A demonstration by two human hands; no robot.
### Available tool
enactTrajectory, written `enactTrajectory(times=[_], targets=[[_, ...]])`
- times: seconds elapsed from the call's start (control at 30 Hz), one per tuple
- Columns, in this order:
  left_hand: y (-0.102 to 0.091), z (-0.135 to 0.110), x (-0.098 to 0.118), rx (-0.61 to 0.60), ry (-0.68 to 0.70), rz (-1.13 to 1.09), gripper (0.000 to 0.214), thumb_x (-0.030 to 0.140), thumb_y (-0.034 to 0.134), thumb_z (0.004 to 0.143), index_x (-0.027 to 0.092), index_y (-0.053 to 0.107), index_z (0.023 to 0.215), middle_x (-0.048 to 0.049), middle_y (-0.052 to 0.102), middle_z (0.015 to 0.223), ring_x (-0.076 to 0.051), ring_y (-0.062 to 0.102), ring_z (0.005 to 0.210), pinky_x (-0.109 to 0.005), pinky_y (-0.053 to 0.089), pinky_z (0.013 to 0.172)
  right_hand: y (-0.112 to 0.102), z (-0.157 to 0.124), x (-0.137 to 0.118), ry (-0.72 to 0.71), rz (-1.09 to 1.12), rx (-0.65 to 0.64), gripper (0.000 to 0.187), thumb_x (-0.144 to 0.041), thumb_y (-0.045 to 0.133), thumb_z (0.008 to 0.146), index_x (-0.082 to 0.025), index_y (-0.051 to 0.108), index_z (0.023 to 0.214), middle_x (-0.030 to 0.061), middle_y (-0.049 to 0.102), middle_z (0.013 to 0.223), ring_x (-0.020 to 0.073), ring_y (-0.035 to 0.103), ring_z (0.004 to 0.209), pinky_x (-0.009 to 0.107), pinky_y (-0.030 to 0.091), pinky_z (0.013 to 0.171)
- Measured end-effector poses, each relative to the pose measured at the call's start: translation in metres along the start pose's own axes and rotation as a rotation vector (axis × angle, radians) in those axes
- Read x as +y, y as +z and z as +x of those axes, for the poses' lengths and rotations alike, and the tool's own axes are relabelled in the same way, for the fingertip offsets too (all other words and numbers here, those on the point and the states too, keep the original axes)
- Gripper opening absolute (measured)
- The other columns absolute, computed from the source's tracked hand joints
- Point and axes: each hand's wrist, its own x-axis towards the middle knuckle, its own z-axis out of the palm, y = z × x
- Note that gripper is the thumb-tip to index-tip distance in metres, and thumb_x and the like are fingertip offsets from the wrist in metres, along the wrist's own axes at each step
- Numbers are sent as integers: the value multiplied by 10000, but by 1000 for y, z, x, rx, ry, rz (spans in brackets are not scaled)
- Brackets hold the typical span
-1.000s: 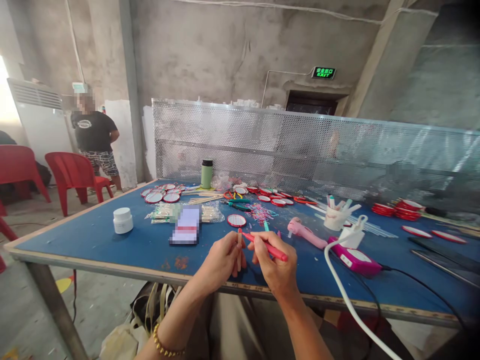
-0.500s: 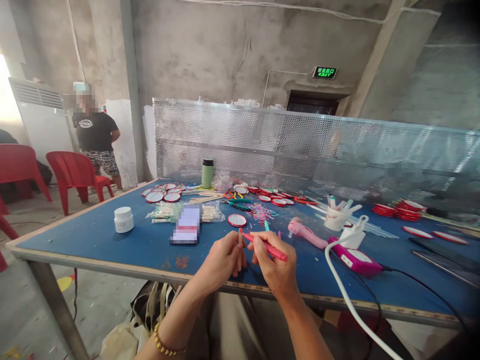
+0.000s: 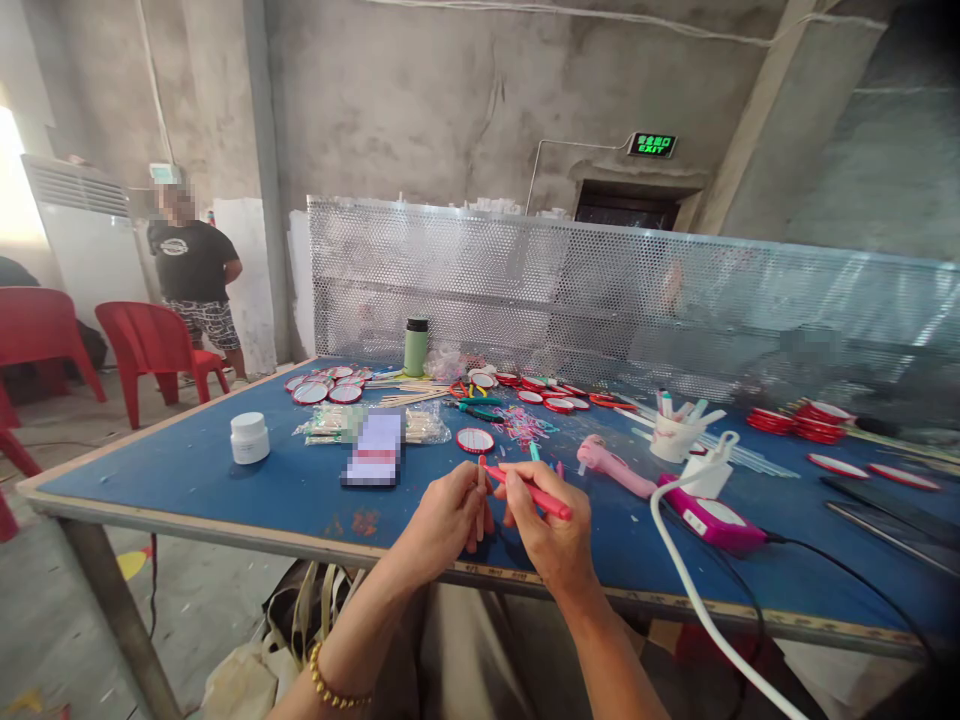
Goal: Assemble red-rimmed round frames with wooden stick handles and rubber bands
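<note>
My left hand [image 3: 448,508] is closed around a thin wooden stick [image 3: 481,505], held roughly upright, its top end reddish. In my right hand [image 3: 551,525] is a pinkish-red marker pen [image 3: 546,498], gripped like a writing tool with its tip at the top of the stick. Whether the tip touches the wood is too small to tell. Just beyond my hands lies a round red-rimmed disc [image 3: 475,441]. A heap of small coloured strips [image 3: 526,426] is scattered behind it, and a phone [image 3: 373,449] rests left of my hands on a plastic bag of wooden sticks [image 3: 426,425].
A white jar [image 3: 249,440] stands left, a green bottle [image 3: 416,348] at the back. Rightward are a pink tool [image 3: 611,466], a paper cup of pens [image 3: 673,438], a magenta device [image 3: 712,516] and a white cable [image 3: 686,580]. A person [image 3: 196,265] stands beyond red chairs [image 3: 146,345].
Both hands keep their grip on the stick and marker pen, almost still. The view has shifted very slightly.
</note>
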Motion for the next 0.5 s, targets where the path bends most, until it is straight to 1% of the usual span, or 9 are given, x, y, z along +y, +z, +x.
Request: enactTrajectory(times=[0.1, 0.3, 0.5], targets=[[-1, 0, 1, 5, 8, 4, 242, 355, 371, 972, 201, 437, 797, 43, 560, 573, -77, 467, 414, -188, 363, 458, 0, -1, 1, -5, 12, 0, 204, -276, 508, 939, -186, 671, 858, 6, 707, 684, 107, 617, 480, 201, 493, 479], [-1, -1, 3, -1, -2, -18, 204, 347, 381, 960, 198, 450, 838, 31, 590, 625, -75, 470, 414, -189, 363, 452, 1, -2, 3, 13, 5, 48, 198, -276, 510, 941, -189, 675, 874, 8, 710, 695, 104, 610, 474, 198, 475, 459], [0, -1, 4, 6, -6, 10, 192, 308, 371, 954, 205, 431, 804, 42, 575, 599, -76, 465, 410, -186, 362, 450, 1, -1, 1, -18, 0, 18, 197, -266, 512, 937, -186, 665, 842, 3, 711, 690, 100, 610, 471, 199, 479, 473]])
